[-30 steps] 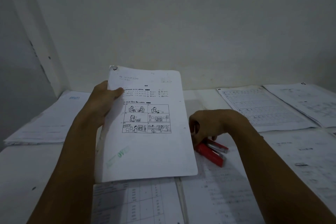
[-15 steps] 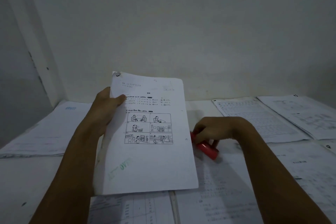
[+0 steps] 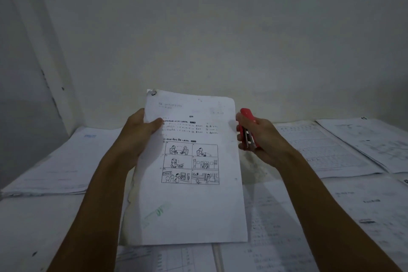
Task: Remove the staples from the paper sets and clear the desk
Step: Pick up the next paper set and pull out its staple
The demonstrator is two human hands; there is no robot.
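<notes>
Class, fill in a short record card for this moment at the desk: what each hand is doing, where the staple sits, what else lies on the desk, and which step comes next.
left hand: left hand grips the paper set by its left edge, lifted off the desk
right hand: right hand holds the red stapler, raised beside the set's right edge
staple: dark mark at the set's top left corner, too small to confirm
desk: loose sheets spread flat, a paper stack at the left
likely next step: bring the stapler to that corner
</notes>
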